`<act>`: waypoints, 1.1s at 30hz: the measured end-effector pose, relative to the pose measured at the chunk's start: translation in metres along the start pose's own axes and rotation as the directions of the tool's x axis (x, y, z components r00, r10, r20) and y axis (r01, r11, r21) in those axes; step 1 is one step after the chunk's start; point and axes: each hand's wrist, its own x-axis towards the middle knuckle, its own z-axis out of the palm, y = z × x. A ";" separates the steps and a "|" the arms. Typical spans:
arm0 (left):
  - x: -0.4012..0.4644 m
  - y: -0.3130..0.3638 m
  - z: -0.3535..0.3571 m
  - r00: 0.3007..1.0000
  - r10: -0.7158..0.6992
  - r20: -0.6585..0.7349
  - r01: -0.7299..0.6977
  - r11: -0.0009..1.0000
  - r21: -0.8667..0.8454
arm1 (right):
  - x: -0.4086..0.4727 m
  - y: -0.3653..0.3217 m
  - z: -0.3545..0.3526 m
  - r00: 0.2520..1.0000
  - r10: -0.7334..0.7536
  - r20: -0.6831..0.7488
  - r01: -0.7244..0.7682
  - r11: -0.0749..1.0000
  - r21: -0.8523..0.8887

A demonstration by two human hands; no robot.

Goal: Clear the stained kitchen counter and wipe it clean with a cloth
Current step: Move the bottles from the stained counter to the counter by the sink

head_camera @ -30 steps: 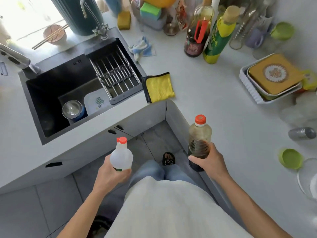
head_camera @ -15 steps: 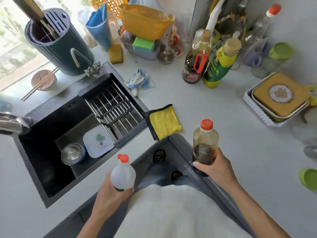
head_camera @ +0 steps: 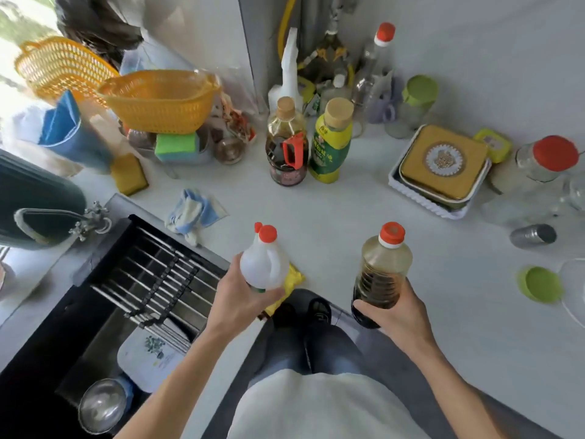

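Observation:
My left hand (head_camera: pixel 235 297) grips a white plastic jug (head_camera: pixel 264 264) with a red cap, held over the counter's front corner. A clear bottle (head_camera: pixel 381 270) of dark liquid with a red cap is in my right hand (head_camera: pixel 397 315), above the white counter (head_camera: pixel 348 213). The yellow cloth (head_camera: pixel 292 277) lies at the corner, mostly hidden behind the jug. A blue-and-white rag (head_camera: pixel 193 213) lies crumpled beside the sink. A dark sauce bottle (head_camera: pixel 286 147) and a yellow-labelled oil bottle (head_camera: pixel 332 144) stand at the back.
The black sink (head_camera: pixel 104 296) with a metal rack is on the left. Orange baskets (head_camera: pixel 158 96) and sponges (head_camera: pixel 175 145) sit at the back left. On the right are a white tray (head_camera: pixel 427 201) holding a gold tin, jars, a green lid (head_camera: pixel 538 283) and a metal cup (head_camera: pixel 533 236).
Both hands have carried their bottles forward, from over the floor to above the counter. The view has tilted up toward the back wall. The jug now covers the yellow cloth.

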 end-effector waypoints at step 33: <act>0.174 0.067 0.088 0.981 0.192 -0.031 -0.195 0.969 -0.150 | 0.192 -0.057 0.029 0.975 -0.149 -0.165 0.189 0.948 0.258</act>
